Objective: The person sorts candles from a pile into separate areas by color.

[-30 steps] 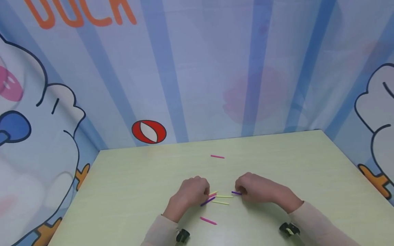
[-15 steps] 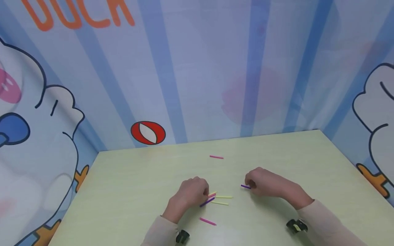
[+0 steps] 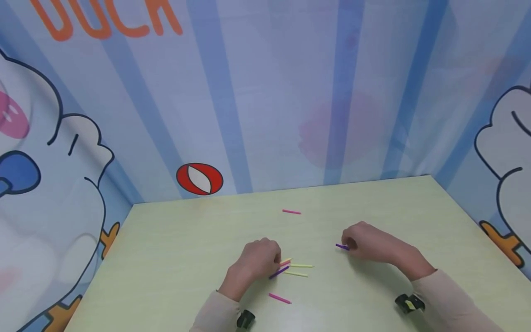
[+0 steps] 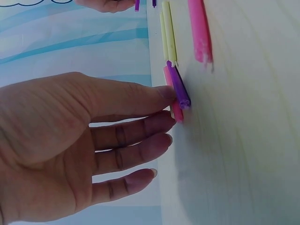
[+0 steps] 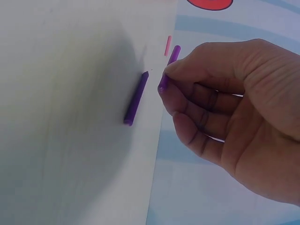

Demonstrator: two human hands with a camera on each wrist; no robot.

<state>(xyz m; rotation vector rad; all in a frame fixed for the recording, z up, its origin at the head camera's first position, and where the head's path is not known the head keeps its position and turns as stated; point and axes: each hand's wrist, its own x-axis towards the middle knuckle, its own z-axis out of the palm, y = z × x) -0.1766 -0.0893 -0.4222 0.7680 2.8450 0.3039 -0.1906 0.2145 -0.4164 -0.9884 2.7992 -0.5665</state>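
In the head view my left hand (image 3: 260, 259) rests at a small bunch of short coloured sticks. Its thumb and index finger pinch around a pink stick (image 4: 179, 115), beside a purple stick (image 4: 180, 91) that slants over it. Two pale yellow sticks (image 3: 302, 265) lie just right of the bunch; another yellow one (image 3: 288, 260) shows near the left fingertips. To the right, my right hand (image 3: 367, 240) pinches a thin purple stick (image 5: 171, 63) between thumb and index finger, raised over the table. Below it a second purple stick (image 5: 136, 99) with a pointed end lies in the hand's shadow.
A pink stick (image 3: 292, 212) lies toward the back of the pale table (image 3: 186, 240), and another pink stick (image 3: 280, 299) lies nearer the front. A printed blue curtain (image 3: 274, 92) rises along the table's back edge and sides.
My right hand has moved right and slightly back, away from the bunch, with a purple stick in its fingers. The left hand has stayed in place.
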